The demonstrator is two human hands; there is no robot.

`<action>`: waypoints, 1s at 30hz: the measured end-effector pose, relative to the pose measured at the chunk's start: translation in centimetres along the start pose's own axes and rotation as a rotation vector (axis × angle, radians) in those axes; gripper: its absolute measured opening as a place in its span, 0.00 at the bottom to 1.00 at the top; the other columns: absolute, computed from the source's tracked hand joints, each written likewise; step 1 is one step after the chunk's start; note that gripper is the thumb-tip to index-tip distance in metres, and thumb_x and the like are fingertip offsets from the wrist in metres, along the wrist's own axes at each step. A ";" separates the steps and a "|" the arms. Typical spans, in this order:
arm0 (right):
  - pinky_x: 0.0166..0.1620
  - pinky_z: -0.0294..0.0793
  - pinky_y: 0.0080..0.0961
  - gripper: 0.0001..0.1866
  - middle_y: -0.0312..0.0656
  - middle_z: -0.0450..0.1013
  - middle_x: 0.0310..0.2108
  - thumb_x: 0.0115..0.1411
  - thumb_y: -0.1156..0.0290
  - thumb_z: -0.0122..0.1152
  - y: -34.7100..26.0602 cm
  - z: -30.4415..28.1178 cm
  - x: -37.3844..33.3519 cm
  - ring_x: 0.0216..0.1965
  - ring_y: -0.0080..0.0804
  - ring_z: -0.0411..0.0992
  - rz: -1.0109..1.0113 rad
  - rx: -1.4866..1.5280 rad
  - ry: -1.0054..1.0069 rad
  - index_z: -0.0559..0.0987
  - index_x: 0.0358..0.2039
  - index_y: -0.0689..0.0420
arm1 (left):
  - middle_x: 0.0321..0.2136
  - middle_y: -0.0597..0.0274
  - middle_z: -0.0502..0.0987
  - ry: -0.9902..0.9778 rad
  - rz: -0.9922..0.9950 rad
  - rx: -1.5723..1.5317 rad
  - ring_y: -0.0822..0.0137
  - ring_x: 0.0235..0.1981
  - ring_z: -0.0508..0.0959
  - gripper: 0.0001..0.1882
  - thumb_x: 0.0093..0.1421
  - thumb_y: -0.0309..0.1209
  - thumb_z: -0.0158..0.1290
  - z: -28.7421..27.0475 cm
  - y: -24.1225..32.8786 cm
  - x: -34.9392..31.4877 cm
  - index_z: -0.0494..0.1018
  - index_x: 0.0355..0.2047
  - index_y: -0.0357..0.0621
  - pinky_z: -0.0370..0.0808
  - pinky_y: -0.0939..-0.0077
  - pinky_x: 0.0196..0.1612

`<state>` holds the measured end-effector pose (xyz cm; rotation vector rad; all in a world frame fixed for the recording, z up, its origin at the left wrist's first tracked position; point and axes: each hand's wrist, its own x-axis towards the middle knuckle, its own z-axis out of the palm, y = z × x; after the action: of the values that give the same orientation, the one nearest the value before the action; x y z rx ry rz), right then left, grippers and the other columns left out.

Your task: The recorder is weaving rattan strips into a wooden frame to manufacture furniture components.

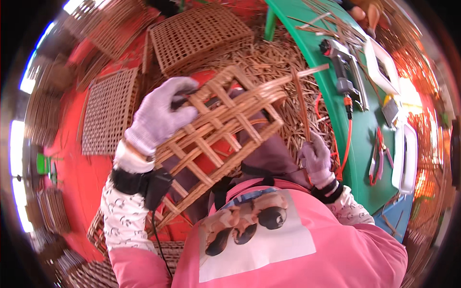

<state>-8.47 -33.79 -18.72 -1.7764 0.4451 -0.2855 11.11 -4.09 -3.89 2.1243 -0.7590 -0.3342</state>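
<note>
A brown rattan lattice panel (217, 120) lies tilted across my lap, its wide openings crossed by slats. My left hand (163, 113), in a pale lilac glove, has its fingers and thumb curled round the panel's upper left edge. Out of the panel's right corner sticks a long light strip (312, 71). Right of the panel, my gloved right hand (317, 158) is closed round the lower end of a dark brown rattan strip (301, 103), which stands nearly upright. Part of the panel's lower left end is hidden behind my left forearm.
On the green table (331, 101) to the right lie a nail gun (343, 72) with an orange hose, pliers (379, 156) and white trays (407, 158). Woven panels (199, 36) stand at the far left on the red floor (67, 177). Rattan scraps (283, 57) cover the floor ahead.
</note>
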 end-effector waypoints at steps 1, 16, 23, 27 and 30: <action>0.22 0.66 0.22 0.15 0.42 0.69 0.16 0.55 0.74 0.47 2.5 0.1 1.4 0.17 0.26 0.69 0.076 -0.206 0.117 0.70 0.44 0.63 | 0.42 0.58 0.70 -0.005 -0.047 -0.027 0.68 0.45 0.70 0.23 0.49 0.25 0.52 -0.6 -0.3 0.3 0.63 0.47 0.35 0.67 0.74 0.49; 0.51 0.64 0.40 0.14 0.45 0.65 0.46 0.51 0.64 0.51 26.3 9.2 27.4 0.50 0.43 0.65 0.373 -0.948 -0.441 0.73 0.38 0.52 | 0.39 0.56 0.72 0.251 -0.573 0.263 0.65 0.42 0.70 0.20 0.61 0.33 0.39 -10.1 -8.3 4.4 0.65 0.48 0.31 0.65 0.74 0.48; 0.55 0.52 0.42 0.18 0.44 0.54 0.58 0.52 0.65 0.49 32.4 9.6 37.3 0.60 0.45 0.49 0.250 -1.392 -0.570 0.73 0.44 0.51 | 0.36 0.58 0.71 0.336 -0.586 0.499 0.64 0.40 0.69 0.19 0.61 0.34 0.38 -9.4 -9.9 6.5 0.66 0.47 0.32 0.64 0.75 0.46; 0.47 0.63 0.38 0.14 0.41 0.70 0.42 0.56 0.66 0.46 33.0 11.1 36.5 0.42 0.38 0.69 0.200 -1.257 -0.605 0.76 0.41 0.51 | 0.33 0.58 0.71 0.298 -0.608 0.519 0.66 0.37 0.69 0.20 0.60 0.36 0.40 -8.6 -9.1 7.7 0.66 0.44 0.32 0.65 0.75 0.43; 0.34 0.71 0.30 0.13 0.42 0.73 0.32 0.58 0.73 0.45 30.8 12.7 30.9 0.29 0.34 0.73 0.106 -0.487 -0.196 0.73 0.44 0.54 | 0.31 0.58 0.71 0.285 -0.595 0.521 0.67 0.34 0.69 0.20 0.59 0.38 0.41 -7.9 -7.8 7.4 0.67 0.43 0.32 0.65 0.75 0.40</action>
<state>20.04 -42.70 -52.99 -2.2195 0.4938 0.0826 23.76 -0.09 -4.98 2.7953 -0.0209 -0.1378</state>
